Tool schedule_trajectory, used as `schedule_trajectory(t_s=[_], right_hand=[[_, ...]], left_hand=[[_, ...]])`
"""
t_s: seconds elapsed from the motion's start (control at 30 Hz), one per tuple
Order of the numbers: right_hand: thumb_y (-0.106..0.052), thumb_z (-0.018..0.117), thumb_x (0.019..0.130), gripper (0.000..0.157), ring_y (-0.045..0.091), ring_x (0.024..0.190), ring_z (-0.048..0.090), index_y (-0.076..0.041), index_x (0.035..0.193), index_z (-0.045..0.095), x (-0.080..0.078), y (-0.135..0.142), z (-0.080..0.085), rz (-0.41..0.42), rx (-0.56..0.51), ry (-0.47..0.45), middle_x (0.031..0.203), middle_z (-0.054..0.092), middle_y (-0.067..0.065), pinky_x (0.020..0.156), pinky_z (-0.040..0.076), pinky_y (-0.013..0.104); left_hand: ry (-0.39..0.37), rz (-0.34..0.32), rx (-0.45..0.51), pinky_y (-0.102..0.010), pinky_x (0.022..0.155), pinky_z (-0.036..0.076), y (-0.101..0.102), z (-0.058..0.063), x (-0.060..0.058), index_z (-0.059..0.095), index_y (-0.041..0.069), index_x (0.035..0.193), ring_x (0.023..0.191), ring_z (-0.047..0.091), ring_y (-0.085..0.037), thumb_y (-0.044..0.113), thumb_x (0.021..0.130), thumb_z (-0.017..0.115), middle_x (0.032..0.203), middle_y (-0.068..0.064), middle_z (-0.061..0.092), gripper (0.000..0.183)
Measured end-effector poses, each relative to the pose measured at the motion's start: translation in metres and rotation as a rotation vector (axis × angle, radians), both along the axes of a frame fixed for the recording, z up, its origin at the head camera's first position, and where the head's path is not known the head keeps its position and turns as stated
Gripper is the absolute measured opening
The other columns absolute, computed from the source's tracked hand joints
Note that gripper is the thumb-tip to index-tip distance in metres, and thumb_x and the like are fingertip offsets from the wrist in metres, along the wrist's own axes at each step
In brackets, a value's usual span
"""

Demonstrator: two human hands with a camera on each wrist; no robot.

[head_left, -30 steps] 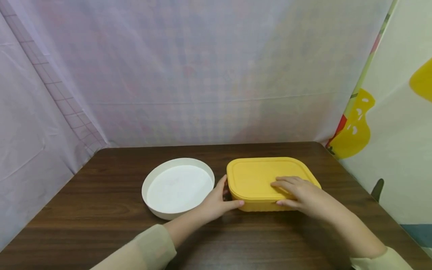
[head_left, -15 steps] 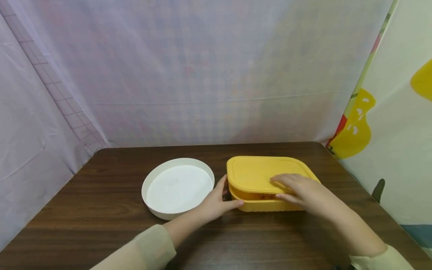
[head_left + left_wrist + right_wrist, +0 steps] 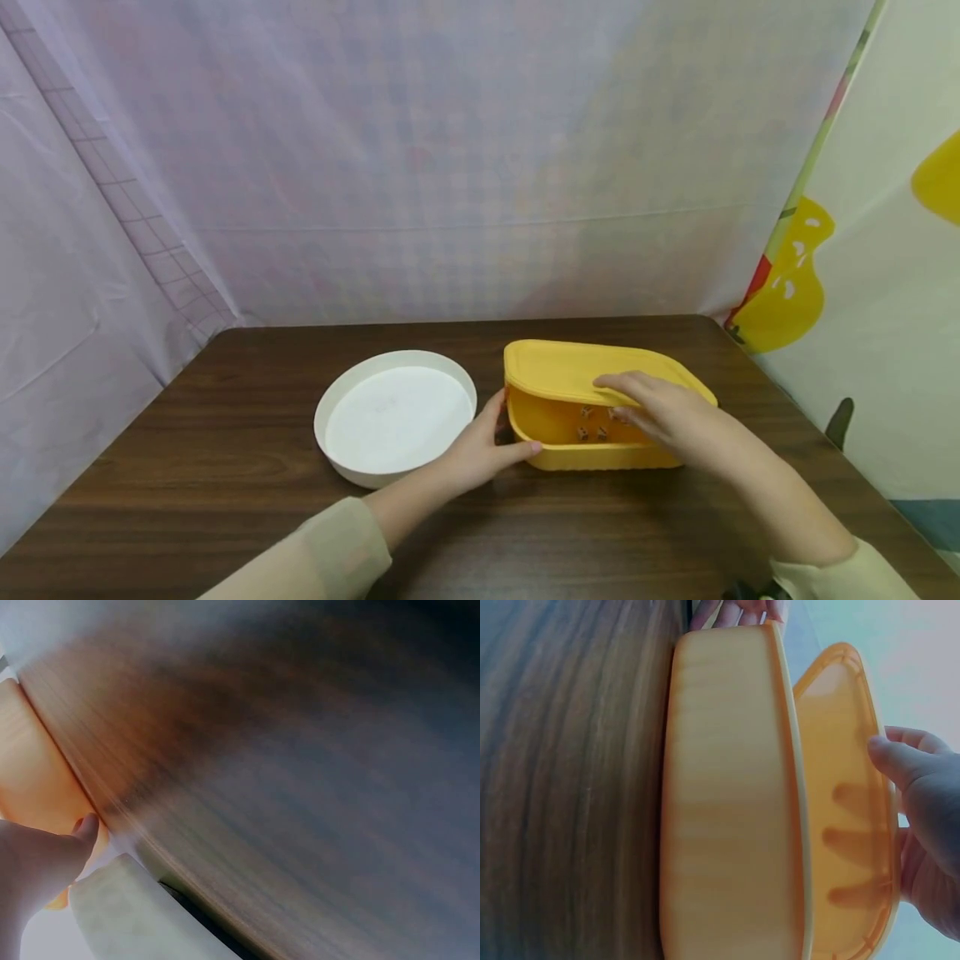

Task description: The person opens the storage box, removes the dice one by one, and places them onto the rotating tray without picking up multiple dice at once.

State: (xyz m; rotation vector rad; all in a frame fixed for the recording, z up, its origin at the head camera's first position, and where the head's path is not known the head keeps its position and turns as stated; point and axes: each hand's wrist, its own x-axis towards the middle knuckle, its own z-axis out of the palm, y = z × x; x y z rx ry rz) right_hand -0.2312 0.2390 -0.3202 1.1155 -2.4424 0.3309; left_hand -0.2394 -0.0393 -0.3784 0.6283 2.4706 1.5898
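A yellow rectangular box [image 3: 600,456] stands on the table, its matching yellow lid [image 3: 570,369] tilted up at the near edge. My right hand [image 3: 671,417] pinches that near edge, thumb beneath and fingers on top; in the right wrist view the thumb [image 3: 889,759] lies on the lid's underside. My left hand [image 3: 483,446] holds the box's left end, thumb at the near rim and fingers along the side. Several small brown patterned pieces [image 3: 583,433] lie inside the box; the right hand and lid hide part of the interior.
A round white shallow tray [image 3: 397,419] sits on the dark wood table [image 3: 225,433] just left of the box, close to my left forearm. A pale curtain [image 3: 450,167] hangs behind the table's far edge, with a printed cloth [image 3: 885,333] at the right.
My right hand has raised the lid's near edge, tilting it up and back, so the box's inside now shows. The left hand and the tray have stayed in place.
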Motion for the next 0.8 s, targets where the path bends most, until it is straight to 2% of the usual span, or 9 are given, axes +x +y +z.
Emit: schedule_trajectory(t_s=[0.13, 0.27, 0.33, 0.47, 0.53, 0.8], right_hand=[[0.007, 0.071, 0.080, 0.054, 0.022, 0.094, 0.063, -0.011, 0.128, 0.052, -0.001, 0.000, 0.002, 0.025, -0.011, 0.030, 0.111, 0.063, 0.007, 0.075, 0.053, 0.038], [0.012, 0.067, 0.081, 0.054, 0.025, 0.099, 0.062, -0.009, 0.129, 0.051, 0.000, 0.000, 0.007, -0.001, -0.025, 0.022, 0.113, 0.063, 0.009, 0.077, 0.052, 0.041], [0.011, 0.064, 0.084, 0.053, 0.027, 0.100, 0.063, -0.010, 0.131, 0.050, 0.001, 0.000, 0.010, -0.033, -0.041, -0.009, 0.114, 0.063, 0.011, 0.079, 0.052, 0.044], [0.001, 0.058, 0.094, 0.048, 0.034, 0.104, 0.061, -0.018, 0.137, 0.046, 0.005, 0.002, 0.015, -0.147, -0.085, -0.114, 0.123, 0.060, 0.014, 0.081, 0.049, 0.053], [-0.005, 0.055, 0.097, 0.045, 0.036, 0.105, 0.060, -0.020, 0.138, 0.045, 0.007, 0.004, 0.016, -0.196, -0.115, -0.129, 0.125, 0.059, 0.015, 0.080, 0.049, 0.055], [0.001, 0.059, 0.092, 0.052, 0.036, 0.096, 0.063, -0.019, 0.138, 0.047, 0.006, 0.013, 0.019, -0.217, -0.211, 0.005, 0.119, 0.062, 0.017, 0.075, 0.050, 0.054]], left_hand=[[-0.012, -0.002, 0.002, -0.047, 0.103, 0.036, 0.001, 0.000, 0.000, 0.016, 0.006, 0.152, 0.130, 0.041, -0.033, 0.030, 0.088, 0.070, 0.151, -0.014, 0.032, 0.087], [-0.012, 0.000, -0.005, -0.046, 0.103, 0.036, 0.001, 0.000, -0.001, 0.015, 0.004, 0.152, 0.130, 0.041, -0.033, 0.031, 0.088, 0.070, 0.152, -0.016, 0.030, 0.088], [-0.007, -0.001, -0.011, -0.046, 0.102, 0.036, 0.000, 0.000, -0.001, 0.014, 0.003, 0.152, 0.130, 0.041, -0.034, 0.031, 0.088, 0.070, 0.152, -0.017, 0.029, 0.089], [0.005, -0.005, -0.023, -0.047, 0.101, 0.037, 0.000, 0.001, 0.000, 0.014, 0.001, 0.152, 0.129, 0.042, -0.036, 0.031, 0.088, 0.069, 0.152, -0.019, 0.029, 0.089], [0.009, -0.007, -0.026, -0.047, 0.101, 0.037, 0.000, 0.002, 0.000, 0.014, 0.001, 0.152, 0.129, 0.042, -0.036, 0.031, 0.088, 0.069, 0.151, -0.019, 0.029, 0.089], [-0.022, -0.004, -0.031, -0.045, 0.103, 0.035, 0.001, 0.004, 0.001, 0.012, 0.003, 0.152, 0.130, 0.041, -0.035, 0.033, 0.089, 0.068, 0.152, -0.019, 0.028, 0.090]])
